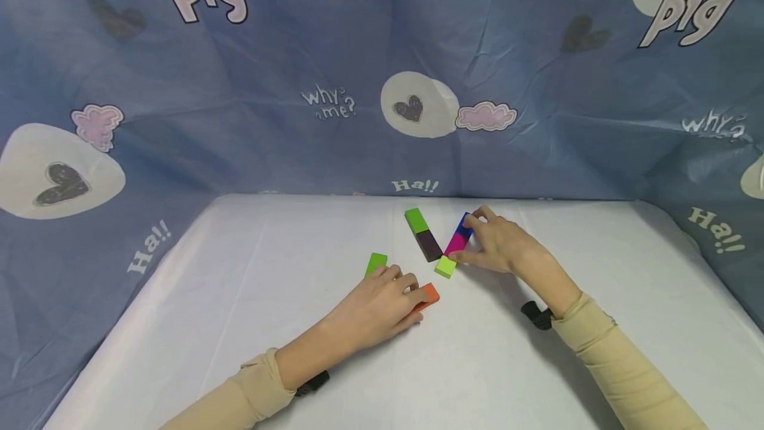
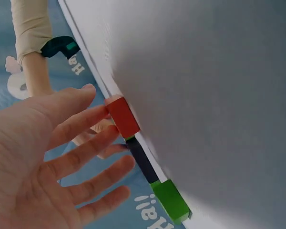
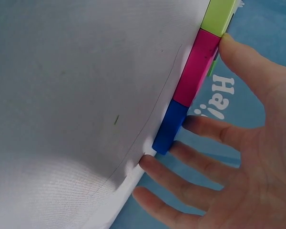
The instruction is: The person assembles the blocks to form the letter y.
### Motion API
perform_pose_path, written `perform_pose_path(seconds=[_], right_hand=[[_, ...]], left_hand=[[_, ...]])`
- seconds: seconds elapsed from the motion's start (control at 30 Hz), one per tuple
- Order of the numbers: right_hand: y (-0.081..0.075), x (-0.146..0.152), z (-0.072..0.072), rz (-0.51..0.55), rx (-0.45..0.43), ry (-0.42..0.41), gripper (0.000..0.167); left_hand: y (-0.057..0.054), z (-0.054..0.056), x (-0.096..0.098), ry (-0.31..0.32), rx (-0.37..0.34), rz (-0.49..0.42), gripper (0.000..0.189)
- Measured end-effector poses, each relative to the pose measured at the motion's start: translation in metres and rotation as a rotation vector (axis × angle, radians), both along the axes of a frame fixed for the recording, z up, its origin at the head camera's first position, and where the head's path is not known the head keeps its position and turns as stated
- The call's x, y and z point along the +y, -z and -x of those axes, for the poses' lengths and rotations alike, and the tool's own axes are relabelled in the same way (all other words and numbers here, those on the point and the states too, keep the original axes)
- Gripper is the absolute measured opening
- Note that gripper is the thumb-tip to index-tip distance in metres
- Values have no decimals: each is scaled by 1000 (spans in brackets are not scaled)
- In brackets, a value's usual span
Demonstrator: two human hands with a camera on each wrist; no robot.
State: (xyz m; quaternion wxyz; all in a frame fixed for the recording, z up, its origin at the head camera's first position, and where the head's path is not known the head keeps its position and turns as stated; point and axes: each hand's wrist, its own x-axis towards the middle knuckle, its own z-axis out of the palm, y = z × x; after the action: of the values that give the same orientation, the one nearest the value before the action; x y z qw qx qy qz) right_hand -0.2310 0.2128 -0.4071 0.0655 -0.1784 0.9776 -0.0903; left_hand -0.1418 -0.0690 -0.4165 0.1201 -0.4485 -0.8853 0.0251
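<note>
My left hand (image 1: 376, 307) reaches over the near blocks. Its index and middle fingertips are right at the side of an orange block (image 2: 124, 117), with the thumb apart from it. A green block (image 1: 376, 262) shows beyond the knuckles; the surface under this hand is hidden. My right hand (image 1: 504, 242) lies along a row of a blue block (image 3: 170, 126), a magenta block (image 3: 197, 67) and a lime block (image 3: 219, 16). The thumb touches where magenta meets lime; index and middle fingertips are at the blue block. Its fingers are mostly straight.
A green block (image 1: 416, 219) and a dark block (image 1: 429, 246) lie end to end behind the hands, the dark one's near end close to the lime block. The white table (image 1: 239, 297) ends at a blue printed cloth (image 1: 334, 158). Each wrist wears a black device (image 1: 537, 315).
</note>
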Motion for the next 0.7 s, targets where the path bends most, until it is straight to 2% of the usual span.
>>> perform_pose_path(seconds=[0.13, 0.3, 0.53, 0.7], right_hand=[[0, 1, 0, -2, 2, -1, 85], [1, 0, 0, -2, -2, 3, 85], [-1, -1, 0, -5, -1, 3, 87], [0, 0, 1, -5, -5, 11, 88]], left_hand=[[4, 1, 5, 2, 8, 0, 33], [4, 0, 10, -5, -4, 10, 40], [-1, -2, 11, -30, -20, 37, 36], [0, 0, 15, -31, -31, 39, 34]])
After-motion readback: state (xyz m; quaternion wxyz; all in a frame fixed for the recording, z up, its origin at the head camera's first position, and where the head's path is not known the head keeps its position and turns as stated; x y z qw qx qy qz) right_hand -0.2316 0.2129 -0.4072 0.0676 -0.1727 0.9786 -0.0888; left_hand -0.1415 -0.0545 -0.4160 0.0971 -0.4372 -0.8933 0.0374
